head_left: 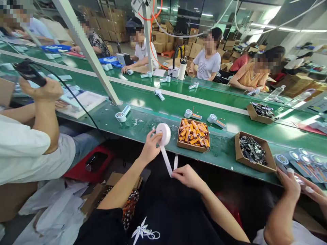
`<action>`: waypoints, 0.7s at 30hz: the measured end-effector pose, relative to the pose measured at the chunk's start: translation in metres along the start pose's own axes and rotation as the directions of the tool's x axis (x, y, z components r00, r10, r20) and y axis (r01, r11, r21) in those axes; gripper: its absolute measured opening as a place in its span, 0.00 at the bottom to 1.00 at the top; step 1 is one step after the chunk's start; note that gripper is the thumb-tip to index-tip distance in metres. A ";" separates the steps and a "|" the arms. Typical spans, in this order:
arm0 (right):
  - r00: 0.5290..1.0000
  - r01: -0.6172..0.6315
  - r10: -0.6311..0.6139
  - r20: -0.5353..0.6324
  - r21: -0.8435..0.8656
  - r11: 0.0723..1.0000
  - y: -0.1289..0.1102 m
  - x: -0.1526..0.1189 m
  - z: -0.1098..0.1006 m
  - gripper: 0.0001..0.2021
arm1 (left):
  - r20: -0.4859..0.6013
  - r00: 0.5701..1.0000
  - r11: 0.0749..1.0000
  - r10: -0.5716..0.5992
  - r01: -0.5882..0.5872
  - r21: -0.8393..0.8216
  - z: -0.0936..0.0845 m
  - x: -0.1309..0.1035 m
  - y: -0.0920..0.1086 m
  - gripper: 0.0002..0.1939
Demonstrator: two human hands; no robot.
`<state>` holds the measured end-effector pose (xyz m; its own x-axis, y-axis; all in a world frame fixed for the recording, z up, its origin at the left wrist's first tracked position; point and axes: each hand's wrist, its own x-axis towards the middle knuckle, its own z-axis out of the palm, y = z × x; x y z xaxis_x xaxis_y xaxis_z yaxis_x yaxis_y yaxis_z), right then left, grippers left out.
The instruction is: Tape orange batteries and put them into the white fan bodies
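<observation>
My left hand grips a roll of white tape by its near side, above the front edge of the green bench. A strip of tape hangs down from the roll to my right hand, whose fingertips pinch its lower end. Another short white piece stands up just beyond those fingertips. Right of the roll, a cardboard box holds several orange battery cells. Two light-blue fan bodies with orange cells and wires lie behind that box.
A box of dark parts stands at the right, near a neighbour's hands. At the left, a person holds a black tool with a cable. A slanted metal post rises from the bench. Fans lie on the green conveyor.
</observation>
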<state>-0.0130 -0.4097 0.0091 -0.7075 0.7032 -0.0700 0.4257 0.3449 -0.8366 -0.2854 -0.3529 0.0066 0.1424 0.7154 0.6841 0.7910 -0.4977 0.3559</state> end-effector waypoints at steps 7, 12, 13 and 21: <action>0.827 -0.100 -0.102 -0.553 -0.323 0.941 0.012 0.029 -0.096 0.21 | 0.008 0.979 0.978 -0.201 0.201 -0.047 0.041 0.005 -0.023 0.18; 0.829 -0.230 -0.140 -0.542 -0.558 0.797 0.011 0.086 -0.136 0.19 | 0.031 0.987 0.985 -0.157 0.158 -0.071 0.050 0.011 0.000 0.15; 0.840 -0.218 -0.127 -0.528 -0.542 0.811 0.014 0.091 -0.131 0.16 | 0.040 0.988 0.986 -0.147 0.149 -0.068 0.049 0.010 0.003 0.15; 0.514 0.390 0.090 -0.853 0.326 0.861 0.016 0.060 -0.115 0.23 | 0.100 0.995 0.999 0.010 -0.007 -0.031 0.025 0.011 0.018 0.22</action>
<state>0.0165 -0.2908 0.0542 0.1564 0.9228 0.3520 -0.0935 0.3686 -0.9249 -0.2546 -0.3420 0.0046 0.2087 0.7558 0.6206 0.7710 -0.5176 0.3711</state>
